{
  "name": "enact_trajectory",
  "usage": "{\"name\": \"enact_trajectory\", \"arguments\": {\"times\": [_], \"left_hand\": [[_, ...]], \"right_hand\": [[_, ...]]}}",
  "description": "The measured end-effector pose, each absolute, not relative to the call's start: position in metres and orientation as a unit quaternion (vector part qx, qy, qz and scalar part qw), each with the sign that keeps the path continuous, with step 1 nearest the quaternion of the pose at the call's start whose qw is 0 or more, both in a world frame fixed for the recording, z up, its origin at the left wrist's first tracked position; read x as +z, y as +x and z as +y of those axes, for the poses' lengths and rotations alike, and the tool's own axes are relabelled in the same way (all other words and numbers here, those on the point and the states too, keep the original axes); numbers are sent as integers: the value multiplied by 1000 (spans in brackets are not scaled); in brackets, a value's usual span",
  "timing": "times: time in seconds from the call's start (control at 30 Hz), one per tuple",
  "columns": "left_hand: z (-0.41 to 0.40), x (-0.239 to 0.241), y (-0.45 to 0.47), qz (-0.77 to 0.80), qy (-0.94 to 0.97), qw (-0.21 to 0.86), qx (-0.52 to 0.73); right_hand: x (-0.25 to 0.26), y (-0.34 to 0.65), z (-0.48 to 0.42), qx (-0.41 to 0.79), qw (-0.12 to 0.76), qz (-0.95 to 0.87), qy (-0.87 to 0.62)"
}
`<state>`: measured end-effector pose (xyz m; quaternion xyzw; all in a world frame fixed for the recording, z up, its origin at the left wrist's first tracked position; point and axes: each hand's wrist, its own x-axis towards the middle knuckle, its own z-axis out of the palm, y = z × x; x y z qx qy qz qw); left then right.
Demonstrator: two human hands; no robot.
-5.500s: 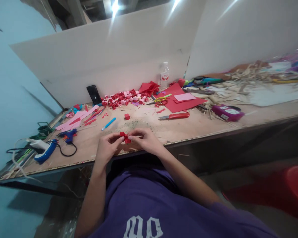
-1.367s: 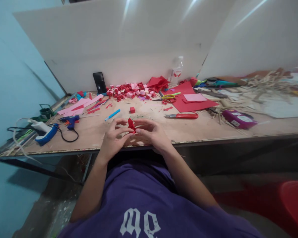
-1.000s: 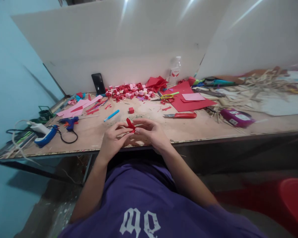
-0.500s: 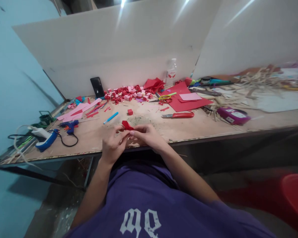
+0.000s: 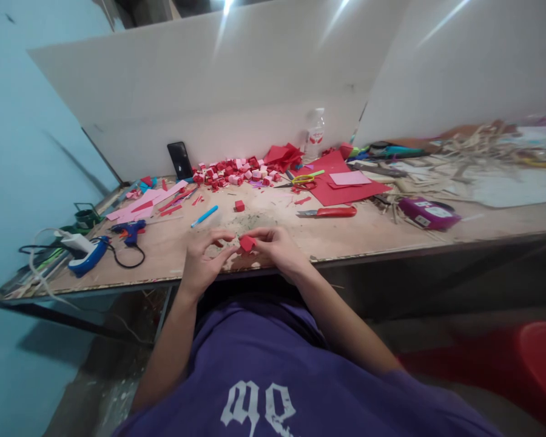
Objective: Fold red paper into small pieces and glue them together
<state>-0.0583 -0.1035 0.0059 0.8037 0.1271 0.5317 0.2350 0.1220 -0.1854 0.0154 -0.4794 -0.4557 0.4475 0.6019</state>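
A small folded piece of red paper (image 5: pixel 247 243) is pinched between the thumb and fingers of my right hand (image 5: pixel 275 247), just above the table's front edge. My left hand (image 5: pixel 205 258) is beside it on the left, thumb and fingers apart, with a gap between its fingertips and the paper. Beyond my hands a small red paper cube (image 5: pixel 239 206) rests on the table. A blue pen-like tool (image 5: pixel 204 216) lies to the cube's left, and a red-handled cutter (image 5: pixel 327 212) to its right.
Many red and pink paper cubes (image 5: pixel 230 173) are heaped at the back. Yellow-handled scissors (image 5: pixel 304 179) lie near red sheets (image 5: pixel 332 193). A glue gun (image 5: pixel 130 230) and a blue power strip (image 5: pixel 90 258) are at the left, a phone (image 5: pixel 179 160) leans behind, and a purple box (image 5: pixel 428 212) sits right.
My left fingers have let go of the red paper and moved slightly away. The paper, more folded up in appearance, now stays in my right hand alone.
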Motion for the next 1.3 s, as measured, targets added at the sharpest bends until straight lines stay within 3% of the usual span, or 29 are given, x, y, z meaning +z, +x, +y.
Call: {"name": "enact_trajectory", "arguments": {"times": [0.13, 0.33, 1.0, 1.3], "left_hand": [[-103, 6, -57, 130, 829, 276, 469], [-104, 4, -60, 97, 833, 258, 481], [-105, 2, -58, 78, 850, 240, 462], [-106, 3, -58, 128, 814, 289, 487]], "right_hand": [[14, 122, -188, 441, 578, -475, -495], [12, 123, -188, 450, 525, -506, -516], [20, 117, -190, 418, 559, -472, -538], [18, 119, -190, 376, 518, -530, -556]]}}
